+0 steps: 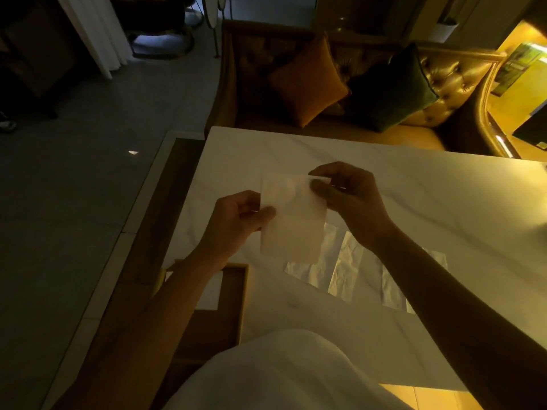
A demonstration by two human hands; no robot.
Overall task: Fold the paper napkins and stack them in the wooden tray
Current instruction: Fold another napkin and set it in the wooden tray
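Note:
A white paper napkin (291, 216) hangs above the white marble table (414, 184), held up as a tall rectangle. My left hand (236, 220) pinches its left edge halfway down. My right hand (346, 196) pinches its upper right corner, where a small flap sticks out. Several unfolded napkins (355, 267) lie flat on the table below and to the right, partly under my right forearm. The wooden tray (236, 291) sits at the table's near left corner, with a white napkin (211, 291) lying in it, partly hidden by my left forearm.
A tufted bench with an orange cushion (307, 81) and a dark green cushion (390, 87) stands behind the table. Grey floor lies to the left past a dark wooden strip (165, 208). A lit counter (521, 84) is at the far right.

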